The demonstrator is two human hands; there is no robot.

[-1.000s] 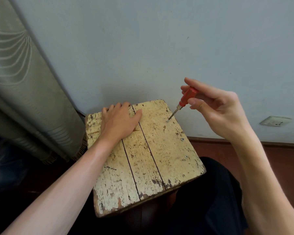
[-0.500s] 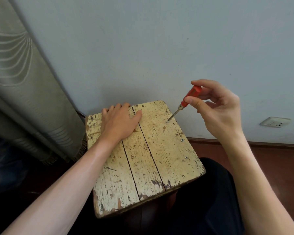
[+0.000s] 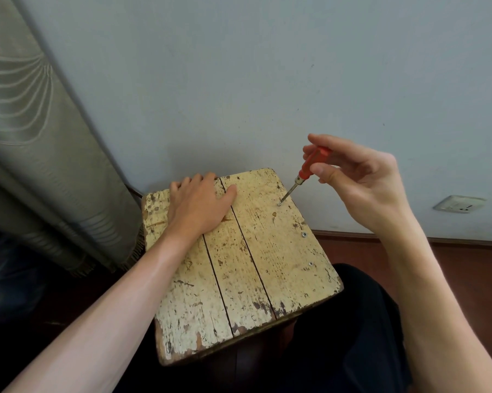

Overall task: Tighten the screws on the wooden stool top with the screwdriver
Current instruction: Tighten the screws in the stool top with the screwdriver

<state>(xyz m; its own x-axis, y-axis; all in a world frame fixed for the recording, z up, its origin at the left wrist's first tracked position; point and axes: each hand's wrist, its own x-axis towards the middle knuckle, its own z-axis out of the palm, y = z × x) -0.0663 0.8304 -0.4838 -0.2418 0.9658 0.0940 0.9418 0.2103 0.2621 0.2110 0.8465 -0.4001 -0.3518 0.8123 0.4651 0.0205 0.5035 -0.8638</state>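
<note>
A worn, cream-painted wooden stool top (image 3: 267, 265) made of three planks stands in front of me. My left hand (image 3: 199, 205) lies flat on its far left part, fingers straight, pressing down. My right hand (image 3: 355, 182) pinches the red handle of a small screwdriver (image 3: 307, 171) between thumb and fingers. The tool is tilted, and its metal tip sits on a screw (image 3: 279, 204) near the far right edge of the stool top. Two more screws (image 3: 304, 234) show along the right plank, one nearer to me (image 3: 310, 263).
A pale wall rises right behind the stool. A grey-green curtain (image 3: 40, 165) hangs at the left, touching the stool's left side. A wall socket (image 3: 459, 204) sits low at the right above the reddish floor (image 3: 466, 268). My dark-trousered leg (image 3: 352, 336) is under the stool's right front corner.
My right hand's fingers have shifted round the red handle, first opening back and then reaching forward again, while the tip stayed on the same screw. My left hand has not moved.
</note>
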